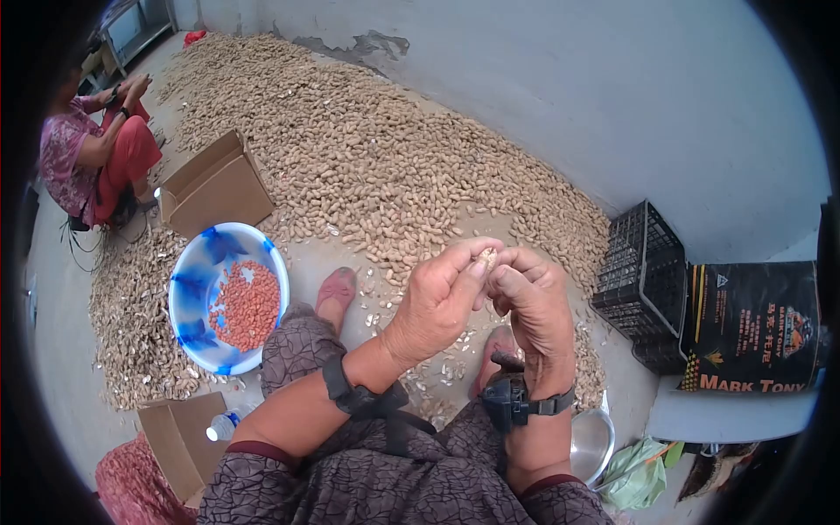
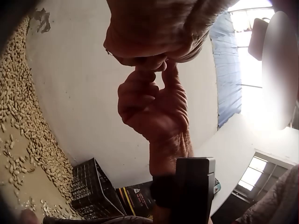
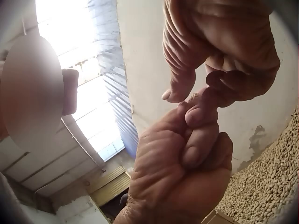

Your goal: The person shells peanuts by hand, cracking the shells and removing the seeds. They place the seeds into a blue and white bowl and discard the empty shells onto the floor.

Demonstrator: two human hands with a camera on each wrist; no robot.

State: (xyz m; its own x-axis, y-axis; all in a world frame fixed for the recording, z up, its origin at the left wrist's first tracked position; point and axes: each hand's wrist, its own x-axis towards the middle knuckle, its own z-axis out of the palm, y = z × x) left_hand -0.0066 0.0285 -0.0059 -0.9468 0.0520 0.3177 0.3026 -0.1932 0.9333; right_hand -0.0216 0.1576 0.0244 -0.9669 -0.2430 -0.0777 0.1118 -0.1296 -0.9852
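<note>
A peanut in its shell (image 1: 486,256) is pinched between the thumb and fingers of my left hand (image 1: 444,293), held up in front of my body. My right hand (image 1: 538,297) meets it from the other side, its curled fingers at the peanut's edge. In the right wrist view, the peanut (image 3: 194,96) shows as a small pale bit between the two hands; the right thumb (image 3: 180,86) stands slightly off it. The left wrist view has the left hand (image 2: 159,32) above the right hand (image 2: 156,105), with the peanut hidden by the fingers.
A large heap of unshelled peanuts (image 1: 376,149) lies along the wall. At left, a blue-and-white basin (image 1: 185,302) holds reddish kernels (image 1: 249,306). Cardboard boxes (image 1: 227,194), empty shells (image 1: 131,324), a black crate (image 1: 643,262) and a metal bowl (image 1: 592,442) stand around. Another person (image 1: 96,153) sits at far left.
</note>
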